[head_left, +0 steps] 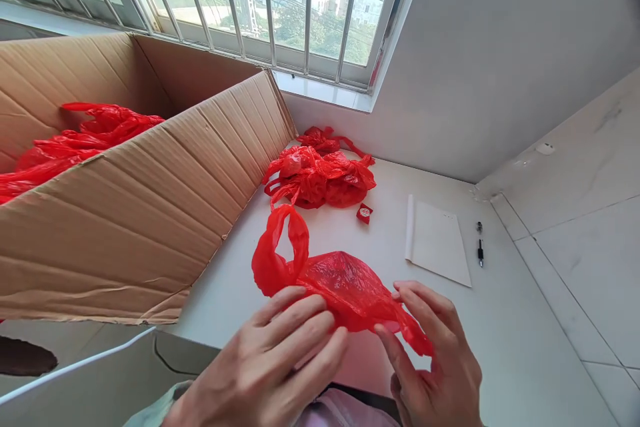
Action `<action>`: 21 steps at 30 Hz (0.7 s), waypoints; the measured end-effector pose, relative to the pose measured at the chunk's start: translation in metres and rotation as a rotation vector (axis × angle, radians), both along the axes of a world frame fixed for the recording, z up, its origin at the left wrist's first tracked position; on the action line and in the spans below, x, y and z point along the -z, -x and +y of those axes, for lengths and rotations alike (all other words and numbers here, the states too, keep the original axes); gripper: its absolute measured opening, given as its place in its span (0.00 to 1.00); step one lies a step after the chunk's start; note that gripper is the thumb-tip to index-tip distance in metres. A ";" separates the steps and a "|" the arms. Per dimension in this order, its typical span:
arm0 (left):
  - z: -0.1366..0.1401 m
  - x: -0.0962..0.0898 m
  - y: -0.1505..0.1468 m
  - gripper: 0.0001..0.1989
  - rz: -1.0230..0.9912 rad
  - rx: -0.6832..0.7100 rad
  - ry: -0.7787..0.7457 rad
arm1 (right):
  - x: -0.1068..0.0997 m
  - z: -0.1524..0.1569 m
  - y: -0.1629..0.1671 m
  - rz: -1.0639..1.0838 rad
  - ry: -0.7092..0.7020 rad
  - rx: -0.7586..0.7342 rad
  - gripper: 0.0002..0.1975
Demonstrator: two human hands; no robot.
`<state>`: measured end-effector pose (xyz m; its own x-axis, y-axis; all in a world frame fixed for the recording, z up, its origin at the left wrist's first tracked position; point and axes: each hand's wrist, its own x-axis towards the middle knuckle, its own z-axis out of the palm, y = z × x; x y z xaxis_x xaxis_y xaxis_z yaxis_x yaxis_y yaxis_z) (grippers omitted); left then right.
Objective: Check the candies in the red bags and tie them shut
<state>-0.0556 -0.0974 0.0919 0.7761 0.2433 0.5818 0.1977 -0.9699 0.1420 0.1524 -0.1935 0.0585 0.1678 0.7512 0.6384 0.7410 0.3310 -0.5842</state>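
Observation:
A thin red plastic bag point(345, 277) stretches between my hands above the near part of the white table, with one handle loop rising at its left. My left hand point(280, 353) lies across the bag's lower left edge, fingers bent over the plastic and thumb mostly hidden. At the bag's right end, my right hand point(435, 353) has the plastic between its thumb and fingers. Beyond it, a heap of crumpled red plastic bags point(323, 177) rests against the cardboard box, close to a small folded red packet point(365, 214) with a white printed mark.
On the left stands a large open cardboard box point(150, 213) with more red bags point(95, 140) inside. A white paper pad point(437, 240) and a black pen point(481, 253) lie on the table's point(515, 340) right side. A barred window point(300, 13) and walls bound the far side.

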 end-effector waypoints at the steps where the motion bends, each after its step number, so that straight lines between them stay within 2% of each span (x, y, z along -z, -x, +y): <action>1: 0.002 0.002 -0.007 0.13 0.070 0.026 -0.008 | -0.005 0.004 0.001 -0.048 0.004 -0.036 0.30; 3: 0.009 0.010 -0.018 0.10 0.158 0.004 -0.007 | -0.010 0.011 -0.001 -0.083 0.087 -0.100 0.24; 5: 0.015 0.020 -0.020 0.12 0.200 -0.036 0.009 | -0.012 0.016 -0.006 0.017 0.165 -0.067 0.16; 8: 0.019 0.031 -0.007 0.18 0.185 -0.041 0.067 | -0.006 0.021 -0.018 0.467 0.230 0.066 0.05; 11: 0.017 0.036 0.012 0.18 0.195 -0.064 0.171 | 0.005 0.022 -0.034 0.963 0.301 0.095 0.08; 12: 0.015 0.037 0.017 0.18 0.216 -0.092 0.218 | 0.008 0.023 -0.039 1.067 0.311 0.098 0.09; 14: 0.013 0.038 0.022 0.15 0.262 -0.169 0.292 | 0.012 0.023 -0.049 1.145 0.296 0.129 0.11; 16: 0.009 0.036 0.024 0.15 0.293 -0.254 0.308 | 0.009 0.021 -0.055 1.069 0.254 0.187 0.09; 17: 0.008 0.035 0.023 0.19 0.314 -0.290 0.310 | 0.004 0.019 -0.054 0.973 0.239 0.223 0.09; 19: 0.003 0.032 0.020 0.30 0.377 -0.320 0.335 | -0.013 0.014 -0.044 0.677 0.184 0.322 0.08; 21: -0.001 0.031 0.016 0.37 0.440 -0.306 0.379 | -0.035 0.009 -0.022 0.305 0.070 0.405 0.06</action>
<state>-0.0719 -0.0983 0.0611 0.7853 0.6165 0.0563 0.5743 -0.7594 0.3057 0.1747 -0.1846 0.0934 0.6254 0.6265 0.4652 0.5940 0.0044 -0.8045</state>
